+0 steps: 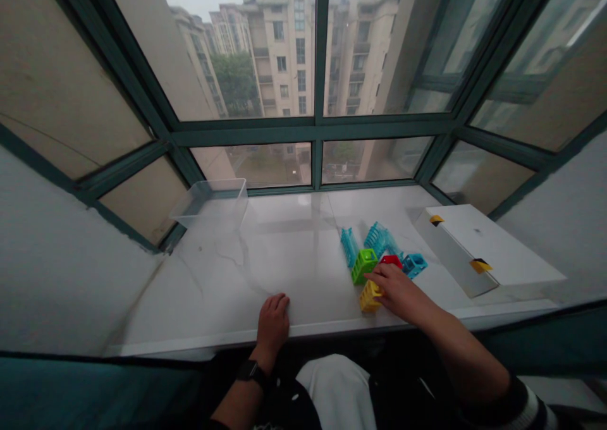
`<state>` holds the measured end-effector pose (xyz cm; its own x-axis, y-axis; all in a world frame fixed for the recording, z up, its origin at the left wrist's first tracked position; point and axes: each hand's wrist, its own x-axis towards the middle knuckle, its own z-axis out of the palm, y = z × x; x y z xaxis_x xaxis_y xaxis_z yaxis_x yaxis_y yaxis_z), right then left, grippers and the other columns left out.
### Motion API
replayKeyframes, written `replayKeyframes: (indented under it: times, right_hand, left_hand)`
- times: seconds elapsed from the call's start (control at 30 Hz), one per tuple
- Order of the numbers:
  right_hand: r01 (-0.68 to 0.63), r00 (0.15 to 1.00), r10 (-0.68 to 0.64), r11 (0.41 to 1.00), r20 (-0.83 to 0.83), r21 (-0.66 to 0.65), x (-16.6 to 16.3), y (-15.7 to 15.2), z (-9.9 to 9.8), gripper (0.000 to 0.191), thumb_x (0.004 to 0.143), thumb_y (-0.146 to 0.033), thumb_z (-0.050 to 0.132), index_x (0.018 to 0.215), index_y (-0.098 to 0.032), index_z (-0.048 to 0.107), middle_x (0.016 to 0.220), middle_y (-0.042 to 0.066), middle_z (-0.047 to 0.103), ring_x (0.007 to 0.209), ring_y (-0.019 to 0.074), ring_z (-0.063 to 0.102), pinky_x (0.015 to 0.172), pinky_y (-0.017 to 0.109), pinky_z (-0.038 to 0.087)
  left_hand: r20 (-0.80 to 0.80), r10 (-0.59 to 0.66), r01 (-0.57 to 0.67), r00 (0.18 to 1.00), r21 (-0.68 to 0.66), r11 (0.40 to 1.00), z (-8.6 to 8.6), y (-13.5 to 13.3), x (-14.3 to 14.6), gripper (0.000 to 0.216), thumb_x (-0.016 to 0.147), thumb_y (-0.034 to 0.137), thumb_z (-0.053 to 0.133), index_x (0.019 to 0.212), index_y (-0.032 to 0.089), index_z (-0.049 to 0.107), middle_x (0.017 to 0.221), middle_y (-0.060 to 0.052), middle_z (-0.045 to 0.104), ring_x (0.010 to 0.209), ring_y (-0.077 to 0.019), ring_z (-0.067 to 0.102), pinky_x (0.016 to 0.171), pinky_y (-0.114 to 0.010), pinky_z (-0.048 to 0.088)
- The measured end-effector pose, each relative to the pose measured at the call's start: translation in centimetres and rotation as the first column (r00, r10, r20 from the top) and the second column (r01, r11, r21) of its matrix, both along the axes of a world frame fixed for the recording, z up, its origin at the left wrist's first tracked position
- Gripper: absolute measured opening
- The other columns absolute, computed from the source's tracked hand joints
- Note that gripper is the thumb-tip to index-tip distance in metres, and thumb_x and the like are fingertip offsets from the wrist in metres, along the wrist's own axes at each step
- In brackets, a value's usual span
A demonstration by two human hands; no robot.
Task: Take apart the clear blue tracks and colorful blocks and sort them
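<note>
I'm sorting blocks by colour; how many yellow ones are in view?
1: the yellow block, at the right hand, nearer the person than the green block. The hand partly covers the group, so others may be hidden.

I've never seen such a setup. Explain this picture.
No machine here: a person works bare-handed, seen from a camera worn on that person's head, looking forward and down. On the white sill are a clear bin at left, a white box at right, and a yellow block, green block, red piece, blue block and see-through blue pieces.

The left hand rests near the front edge, apparently empty. The right hand touches the yellow block; how firm its grip is, I can't tell.
</note>
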<state>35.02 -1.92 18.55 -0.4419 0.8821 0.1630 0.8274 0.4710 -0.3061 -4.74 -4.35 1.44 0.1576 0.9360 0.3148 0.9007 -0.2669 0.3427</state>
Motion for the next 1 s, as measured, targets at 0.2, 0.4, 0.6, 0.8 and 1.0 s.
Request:
replayKeyframes:
  times: [0.2,0.4,0.6,0.8,1.0]
  right_hand:
    - [-0.143,0.980,0.126,0.984,-0.156,-0.106,-4.7,-0.3,3.0,0.052,0.077,-0.017,0.081,0.127,-0.029,0.070,0.125,0.009,0.064,0.118,0.0313,0.059,0.106,0.049,0.050]
    - [-0.172,0.868,0.095,0.978,-0.487,-0.115,-10.4,0.1,-1.5,0.049,0.084,-0.019,0.077,0.129,-0.029,0.064,0.127,0.008,0.060,0.123,0.0278,0.057,0.109,0.047,0.049]
    - [-0.093,0.892,0.030,0.989,-0.451,-0.118,-12.2,1.7,-6.9,0.044,0.083,-0.017,0.077,0.123,-0.024,0.062,0.122,0.009,0.061,0.117,0.0277,0.058,0.105,0.045,0.050]
    - [-0.075,0.986,0.043,0.978,-0.162,-0.194,-13.6,1.9,-8.4,0.040,0.087,-0.029,0.078,0.124,-0.022,0.064,0.119,0.009,0.064,0.110,0.0265,0.062,0.100,0.039,0.049]
    - [0.113,0.992,-0.123,0.950,-0.015,-0.291,-12.7,2.0,-10.1,0.033,0.090,-0.034,0.071,0.120,-0.021,0.064,0.123,0.009,0.062,0.106,0.0233,0.064,0.089,0.032,0.050]
  left_hand:
    - [0.130,0.005,-0.001,0.992,-0.026,1.000,0.7,0.3,0.2,0.032,0.102,0.032,0.049,0.126,0.022,0.067,0.129,-0.011,0.070,0.123,-0.0286,0.062,0.113,-0.051,0.048]
    - [0.332,-0.210,0.261,0.920,-0.116,0.958,4.4,1.2,1.9,0.063,0.099,0.056,0.054,0.151,0.021,0.048,0.147,-0.016,0.059,0.135,-0.0305,0.057,0.113,-0.048,0.048]
    - [0.034,-0.265,0.265,0.964,-0.240,0.934,6.9,2.9,2.6,0.047,0.099,0.053,0.060,0.135,0.023,0.058,0.121,-0.011,0.070,0.109,-0.0275,0.066,0.097,-0.042,0.052]
    - [-0.137,-0.276,0.246,0.951,-0.202,0.948,6.9,3.5,3.4,0.043,0.094,0.044,0.070,0.132,0.027,0.061,0.125,-0.010,0.065,0.115,-0.0290,0.060,0.100,-0.043,0.049]
    - [-0.127,-0.055,0.023,0.990,-0.239,0.971,4.8,4.3,4.0,0.049,0.095,0.040,0.069,0.141,0.029,0.056,0.129,-0.010,0.057,0.105,-0.0239,0.064,0.086,-0.034,0.054]
